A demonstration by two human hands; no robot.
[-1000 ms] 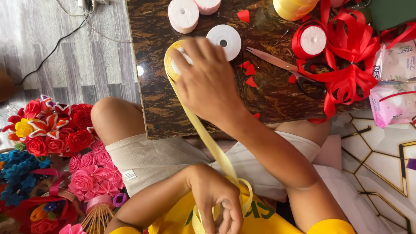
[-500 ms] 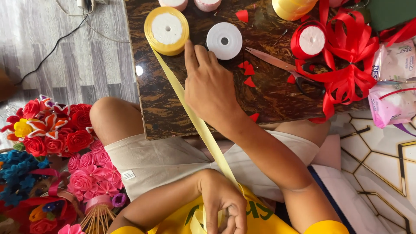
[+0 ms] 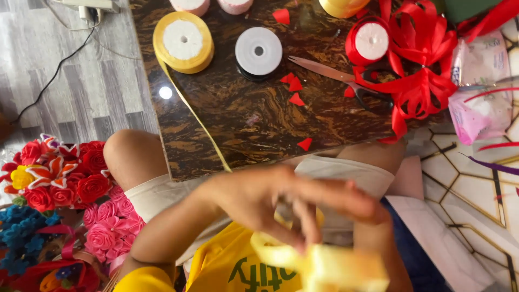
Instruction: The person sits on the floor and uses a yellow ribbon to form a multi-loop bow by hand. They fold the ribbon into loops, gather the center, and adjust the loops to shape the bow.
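- Pulled back from the table [image 3: 243, 124] since half a second ago, my right hand [image 3: 346, 203] now sits low over my lap, blurred, meeting my left hand [image 3: 254, 200].
- Both hands are together, fingers pinched on the yellow ribbon [image 3: 324, 265], which loops just beneath them.
- From my hands the ribbon runs up across the table edge to the yellow spool [image 3: 184, 42], well apart from both hands.
- Beside that spool lies a white spool [image 3: 258, 52], then scissors [image 3: 346, 81] and red ribbon [image 3: 421, 70].
- Ribbon flowers [image 3: 59, 184] sit by my left knee.
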